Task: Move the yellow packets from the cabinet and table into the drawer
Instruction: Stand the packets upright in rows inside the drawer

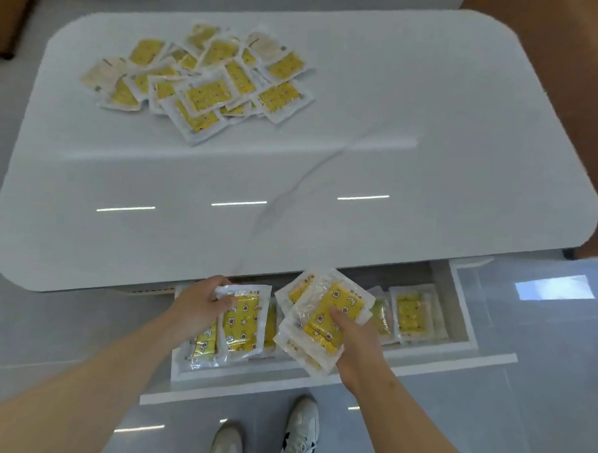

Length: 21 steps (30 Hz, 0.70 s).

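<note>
Left hand [202, 301]: clasped on the upper edge of a single packet [242, 321], the thumb laid on its face, the other fingers hidden behind it
Right hand [354, 338]: a stack of packets [324, 316] is grasped from beneath, the thumb pressed on the yellow face of the top one, the fingers hidden under the stack
Single packet: held just left of the stack and apart from it, hanging over the drawer's left half
Print and writing: each wrapper is clear and whitish round a yellow panel, on which stars, crescent moons and flower-like shapes are printed; a short line of writing is seen at the top edge, too blurred to be read
Drawer [458, 301]: white, pulled open, found directly under both hands
Packets in the drawer [412, 313]: laid in a row, some under the left hand, some between the hands, more just right of the right hand
Pile of packets [208, 82]: left well beyond the left hand, loosely overlapped, a few turned pale side up
Table [328, 159]: a glossy white top with rounded corners is spread beyond both hands; a grey vein and three bright strips of reflected light are seen on it
Shoes [299, 428]: two pale shoes are seen nearer than the hands, dark marks shown on the right one
Floor [540, 391]: grey and shiny, seen on either side of the arms
</note>
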{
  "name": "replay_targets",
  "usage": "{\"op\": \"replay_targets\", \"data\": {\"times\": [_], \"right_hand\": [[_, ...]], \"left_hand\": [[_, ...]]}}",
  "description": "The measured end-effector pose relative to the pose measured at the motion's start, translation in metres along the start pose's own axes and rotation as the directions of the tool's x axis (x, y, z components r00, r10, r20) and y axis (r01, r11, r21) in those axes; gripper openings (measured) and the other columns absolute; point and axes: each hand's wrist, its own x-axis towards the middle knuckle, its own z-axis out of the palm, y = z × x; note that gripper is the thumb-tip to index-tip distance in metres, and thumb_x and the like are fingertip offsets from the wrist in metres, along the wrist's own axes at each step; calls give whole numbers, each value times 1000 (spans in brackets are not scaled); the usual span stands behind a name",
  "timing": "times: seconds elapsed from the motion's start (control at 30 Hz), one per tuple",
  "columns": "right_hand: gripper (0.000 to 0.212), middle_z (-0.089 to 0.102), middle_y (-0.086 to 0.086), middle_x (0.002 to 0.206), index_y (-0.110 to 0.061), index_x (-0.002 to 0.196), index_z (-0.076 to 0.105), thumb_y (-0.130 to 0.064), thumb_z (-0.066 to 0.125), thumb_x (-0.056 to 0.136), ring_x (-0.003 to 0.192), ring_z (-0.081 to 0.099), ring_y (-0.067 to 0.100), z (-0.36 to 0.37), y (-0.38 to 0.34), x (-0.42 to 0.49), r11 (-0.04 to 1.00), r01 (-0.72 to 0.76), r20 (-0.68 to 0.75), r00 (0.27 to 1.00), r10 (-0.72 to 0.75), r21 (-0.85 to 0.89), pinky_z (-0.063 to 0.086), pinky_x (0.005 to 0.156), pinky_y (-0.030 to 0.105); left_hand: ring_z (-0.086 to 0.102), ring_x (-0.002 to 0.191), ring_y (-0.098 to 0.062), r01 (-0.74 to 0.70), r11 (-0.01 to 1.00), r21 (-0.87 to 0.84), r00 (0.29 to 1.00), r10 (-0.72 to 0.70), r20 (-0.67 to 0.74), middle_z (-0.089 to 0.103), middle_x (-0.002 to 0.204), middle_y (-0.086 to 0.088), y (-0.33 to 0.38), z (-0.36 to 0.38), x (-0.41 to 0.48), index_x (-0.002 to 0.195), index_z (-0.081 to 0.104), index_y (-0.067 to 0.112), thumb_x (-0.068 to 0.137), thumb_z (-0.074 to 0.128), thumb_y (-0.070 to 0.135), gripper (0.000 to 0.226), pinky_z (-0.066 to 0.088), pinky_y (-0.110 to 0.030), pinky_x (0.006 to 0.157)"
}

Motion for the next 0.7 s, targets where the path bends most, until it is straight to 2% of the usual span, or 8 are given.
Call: {"op": "replay_targets", "data": {"times": [0.1, 0.17, 0.23, 0.33, 0.43, 0.53, 0.6, 0.7], "right_hand": [[17, 70, 7, 97, -20, 103, 62, -10, 62, 89, 88, 67, 27, -1, 27, 41, 995, -17, 27, 999, 20, -95, 55, 79, 47], [12, 70, 6, 91, -20, 97, 62, -11, 62, 89, 83, 68, 25, 1, 42, 71, 988, -15, 51, 998, 23, -156, 56, 70, 43], [11, 71, 7, 89, -16, 96, 63, -8, 64, 88, 81, 68, 25, 4, 55, 102, 978, -2, 80, 997, 19, -207, 56, 67, 40], [24, 72, 11, 95, -10, 106, 63, -8, 69, 83, 87, 70, 29, 10, 71, 146, 946, 42, 142, 990, 4, -320, 57, 76, 45], [41, 71, 7, 102, -14, 109, 62, -22, 78, 72, 98, 66, 29, 15, 79, 172, 856, 114, 215, 977, -3, -504, 51, 91, 50], [41, 68, 6, 103, -10, 111, 56, -19, 76, 77, 91, 65, 21, 21, 78, 187, 761, 199, 280, 960, -24, -617, 55, 71, 34], [24, 70, 5, 92, -10, 103, 62, -10, 71, 81, 78, 67, 15, 24, 76, 192, 695, 292, 350, 935, -62, -657, 54, 59, 24], [16, 73, 7, 93, -14, 96, 65, -6, 69, 82, 83, 70, 21, 28, 73, 192, 578, 394, 415, 904, -103, -715, 58, 77, 34]], "left_hand": [[59, 103, -20, 16, 1000, 0, 1000, -16, 10, 60, 120, -6, -38, 26, 31, 120, 52, 22, 92, 55, 33, 30, 46, -27, 75], [56, 113, -21, 22, 999, -26, 1000, -22, 2, 58, 126, -5, -59, 40, 54, 124, 52, 20, 92, 55, 33, 35, 48, -34, 89], [56, 113, -23, 27, 999, -46, 999, -26, 24, 58, 126, -6, -78, 52, 77, 124, 52, 20, 92, 56, 34, 35, 49, -39, 94], [60, 97, -15, -33, 999, 42, 997, 31, 68, 62, 113, -1, -98, 67, 105, 112, 51, 27, 93, 54, 34, 20, 50, -30, 82], [62, 87, -9, -92, 983, 158, 995, 83, 62, 64, 102, 5, -111, 73, 126, 105, 52, 30, 91, 55, 38, 16, 53, -28, 77], [59, 76, -3, -163, 921, 353, 986, 163, 31, 61, 85, 11, -118, 74, 136, 86, 52, 32, 88, 56, 45, 13, 47, -23, 63], [51, 73, 0, -184, 865, 467, 981, 188, 38, 53, 81, 15, -118, 71, 137, 90, 54, 32, 87, 56, 49, 18, 40, -19, 60], [54, 88, -3, -231, 767, 599, 972, 209, 108, 59, 98, 20, -117, 64, 139, 115, 51, 41, 88, 53, 50, 29, 45, -25, 78]]}}
